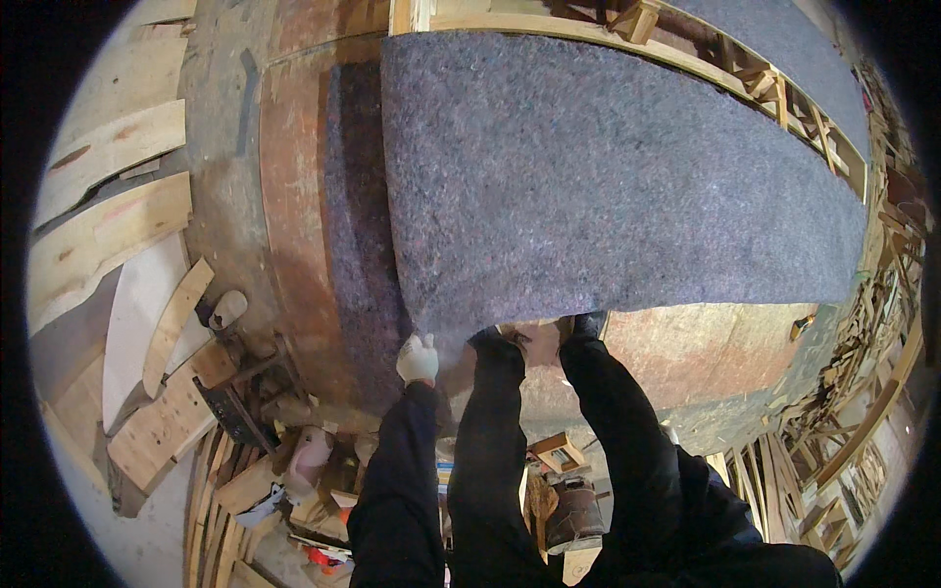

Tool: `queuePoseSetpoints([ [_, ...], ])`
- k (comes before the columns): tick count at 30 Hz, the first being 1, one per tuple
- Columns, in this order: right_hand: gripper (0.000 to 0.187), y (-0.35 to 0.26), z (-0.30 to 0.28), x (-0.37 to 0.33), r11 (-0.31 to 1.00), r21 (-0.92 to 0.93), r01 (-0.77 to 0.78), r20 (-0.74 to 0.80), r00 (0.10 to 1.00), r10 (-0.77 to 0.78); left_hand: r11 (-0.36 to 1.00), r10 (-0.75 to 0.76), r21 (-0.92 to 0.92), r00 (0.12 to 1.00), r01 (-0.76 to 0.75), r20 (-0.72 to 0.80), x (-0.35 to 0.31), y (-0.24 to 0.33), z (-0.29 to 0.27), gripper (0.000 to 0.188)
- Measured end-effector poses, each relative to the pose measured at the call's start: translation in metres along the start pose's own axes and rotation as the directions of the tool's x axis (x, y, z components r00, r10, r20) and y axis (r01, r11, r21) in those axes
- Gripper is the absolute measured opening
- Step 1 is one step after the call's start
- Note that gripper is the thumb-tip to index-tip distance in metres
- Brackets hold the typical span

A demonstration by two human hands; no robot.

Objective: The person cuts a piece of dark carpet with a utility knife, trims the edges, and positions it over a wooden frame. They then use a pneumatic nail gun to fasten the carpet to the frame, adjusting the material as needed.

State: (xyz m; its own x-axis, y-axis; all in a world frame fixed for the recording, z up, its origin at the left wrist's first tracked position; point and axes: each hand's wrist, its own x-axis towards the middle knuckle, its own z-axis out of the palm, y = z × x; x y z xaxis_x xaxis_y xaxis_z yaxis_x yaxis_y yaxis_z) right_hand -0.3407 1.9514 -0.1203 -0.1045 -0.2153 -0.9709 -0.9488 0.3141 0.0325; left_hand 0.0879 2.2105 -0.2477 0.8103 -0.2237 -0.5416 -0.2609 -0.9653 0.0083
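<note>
Held the near left corner of the grey felt sheet [627, 186] in the gloved left hand [419, 360]; could not tell the state of the right hand [670, 432], mostly hidden beside the right leg [627, 407]. Seemed busy straightening; probably needed an even pull next. Stretched from the wooden frame [510, 22] toward the near edge of the brown board [706, 358], fuzzy and flecked.
</note>
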Motion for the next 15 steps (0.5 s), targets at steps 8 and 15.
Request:
queuePoseSetpoints([
  [8,0.033,0.006,-0.001,-0.006,1.0,0.011,-0.006,-0.009,1.0,0.006,0.996,-0.093,0.021,0.987,0.091,0.129,-0.011,0.01,-0.018,0.045],
  [15,0.033,0.007,0.0,-0.009,1.0,0.027,-0.014,-0.019,1.0,0.015,0.997,-0.067,0.043,0.985,0.061,0.157,-0.022,0.0,-0.01,0.049],
])
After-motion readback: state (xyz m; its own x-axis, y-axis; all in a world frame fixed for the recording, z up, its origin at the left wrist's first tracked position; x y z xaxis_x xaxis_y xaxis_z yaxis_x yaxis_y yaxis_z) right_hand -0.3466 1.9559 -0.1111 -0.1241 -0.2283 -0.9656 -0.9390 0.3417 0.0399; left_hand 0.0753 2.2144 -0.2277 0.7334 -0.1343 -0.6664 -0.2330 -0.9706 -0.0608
